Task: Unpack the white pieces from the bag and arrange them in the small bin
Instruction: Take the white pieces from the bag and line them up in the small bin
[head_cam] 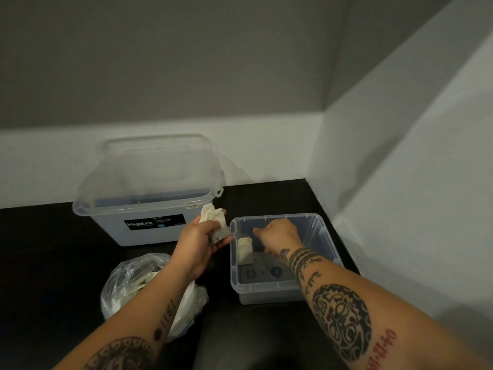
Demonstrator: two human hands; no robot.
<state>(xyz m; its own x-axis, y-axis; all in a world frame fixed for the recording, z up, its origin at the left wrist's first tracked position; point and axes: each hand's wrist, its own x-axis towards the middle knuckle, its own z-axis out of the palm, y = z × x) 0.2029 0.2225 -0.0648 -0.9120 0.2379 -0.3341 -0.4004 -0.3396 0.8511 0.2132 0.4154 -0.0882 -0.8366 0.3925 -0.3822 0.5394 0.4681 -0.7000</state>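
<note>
My left grip [205,237] clutches white pieces [212,214] just outside the small bin [266,292], at its left rim. My right grip [277,235] curls inside; whether it holds anything, I cannot tell. I'd stand the next one flush against the placed piece [245,250].

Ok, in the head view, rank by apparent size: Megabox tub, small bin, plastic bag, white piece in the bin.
Megabox tub: largest.
small bin and plastic bag: alike, unranked; the bag sits nearer, partly behind an arm.
white piece in the bin: smallest.
</note>
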